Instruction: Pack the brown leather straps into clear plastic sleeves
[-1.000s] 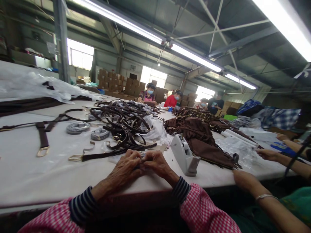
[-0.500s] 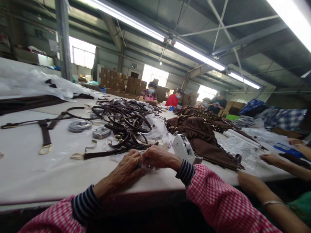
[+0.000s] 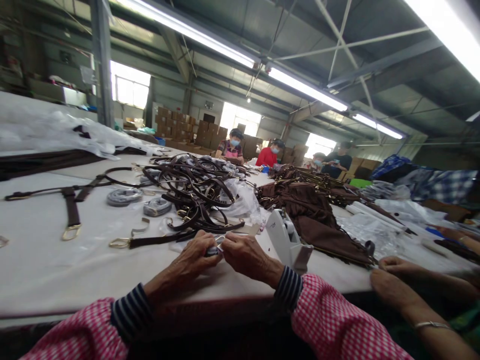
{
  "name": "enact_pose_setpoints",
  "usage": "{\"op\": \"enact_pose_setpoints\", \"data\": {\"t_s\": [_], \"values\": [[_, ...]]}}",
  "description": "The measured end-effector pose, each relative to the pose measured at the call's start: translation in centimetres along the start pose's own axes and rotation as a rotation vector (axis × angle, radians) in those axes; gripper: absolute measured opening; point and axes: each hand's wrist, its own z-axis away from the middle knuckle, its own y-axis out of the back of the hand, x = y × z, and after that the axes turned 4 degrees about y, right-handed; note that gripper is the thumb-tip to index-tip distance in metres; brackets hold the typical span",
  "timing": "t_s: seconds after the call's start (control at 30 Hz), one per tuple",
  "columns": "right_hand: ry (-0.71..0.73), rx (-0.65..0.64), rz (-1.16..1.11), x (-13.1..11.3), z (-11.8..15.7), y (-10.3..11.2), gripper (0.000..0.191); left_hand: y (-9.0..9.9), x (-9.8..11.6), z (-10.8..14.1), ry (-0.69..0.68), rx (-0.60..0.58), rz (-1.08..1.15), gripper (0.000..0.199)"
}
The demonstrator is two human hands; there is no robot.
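My left hand [image 3: 197, 252] is closed around a small greyish wrapped bundle [image 3: 213, 251] with a metal buckle at its top, just above the table's near edge. It resembles the coiled, wrapped straps nearby, mostly hidden by my fingers. My right hand [image 3: 247, 255] meets it, fingertips pinched on a small white piece [image 3: 220, 247] at the bundle's side. A white tape dispenser [image 3: 279, 237] stands just right of my right hand. Ahead of my left hand lies a dark brown strap [image 3: 161, 239] with a gold buckle [image 3: 119, 243].
Dark brown straps [image 3: 187, 180] are heaped mid-table. Two wrapped coils [image 3: 123, 196] [image 3: 156, 206] lie to the left. Brown fabric bags [image 3: 311, 210] are piled right, beside clear plastic [image 3: 369, 237]. A co-worker's hands [image 3: 397, 280] are at the right edge; other people sit across the table.
My right hand has shifted slightly, and more of the bundle, its buckle and the white piece now show. The co-worker's hands at right have come together near the bag's corner.
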Motion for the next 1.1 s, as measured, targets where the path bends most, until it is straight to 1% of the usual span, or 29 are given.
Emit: {"op": "enact_pose_setpoints", "data": {"t_s": [0.07,0.13,0.17,0.27,0.33,0.37,0.4,0.47,0.53,0.57,0.63,0.67,0.73,0.77,0.83,0.9,0.93,1.0,1.03,1.1], "values": [[-0.056,-0.041,-0.024,-0.3,-0.1,0.6,0.008,-0.1,-0.6,-0.6,0.082,0.053,0.031,0.02],[-0.111,-0.066,-0.035,-0.8,0.0,0.9,0.023,-0.1,-1.1,-1.0,0.148,0.098,0.077,0.021],[-0.138,-0.068,-0.04,-1.0,0.2,0.8,0.032,-0.1,-1.3,-1.2,0.185,0.102,0.128,0.023],[-0.189,-0.047,-0.02,-1.6,0.8,-0.5,0.052,0.1,-1.6,-1.1,0.318,0.053,0.412,0.03],[-0.198,-0.024,0.034,-2.1,1.1,-1.9,0.061,0.3,-1.7,-0.8,0.373,0.037,0.589,0.028],[-0.202,-0.016,0.064,-2.4,1.1,-2.7,0.067,0.3,-1.8,-0.7,0.378,0.042,0.638,0.026],[-0.21,-0.011,0.091,-2.8,1.1,-3.4,0.073,0.3,-1.9,-0.6,0.376,0.047,0.656,0.024],[-0.239,-0.01,0.132,-3.7,0.9,-4.4,0.082,0.4,-2.0,-0.6,0.37,0.045,0.622,0.026],[-0.274,-0.005,0.128,-4.4,0.8,-4.8,0.087,0.4,-2.0,-0.7,0.353,0.027,0.519,0.031],[-0.286,0.001,0.098,-4.6,0.8,-4.7,0.087,0.5,-1.9,-0.7,0.328,0.022,0.431,0.033],[-0.3,0.033,-0.019,-4.5,1.4,-3.8,0.081,0.6,-1.6,-0.7,0.248,0.023,0.22,0.036],[-0.312,0.068,-0.087,-4.1,1.9,-3.1,0.076,0.6,-1.4,-0.7,0.202,0.027,0.119,0.036],[-0.37,0.177,-0.184,-2.7,3.5,-0.8,0.06,0.6,-1.4,-0.6,0.125,0.029,-0.029,0.035],[-0.423,0.242,-0.195,-1.6,4.6,0.7,0.05,0.5,-1.6,-0.6,0.099,0.027,-0.071,0.034],[-0.585,0.356,-0.177,1.0,7.1,4.1,0.034,0.1,-2.4,-0.8,0.054,0.042,-0.123,0.031],[-0.824,0.417,-0.193,3.9,9.6,7.3,0.022,-0.4,-3.4,-1.0,0.01,0.08,-0.158,0.029],[-0.964,0.43,-0.258,5.3,10.7,8.6,0.018,-0.7,-3.9,-1.1,-0.011,0.099,-0.17,0.028],[-1.088,0.392,-0.335,7.5,12.7,10.2,0.014,-1.1,-4.7,-1.3,-0.045,0.118,-0.187,0.026],[-1.134,0.36,-0.389,8.2,13.4,10.4,0.016,-1.2,-5.1,-1.3,-0.06,0.117,-0.192,0.025],[-1.203,0.302,-0.502,8.8,14.4,10.1,0.022,-1.4,-5.6,-1.4,-0.088,0.12,-0.2,0.024]]}}
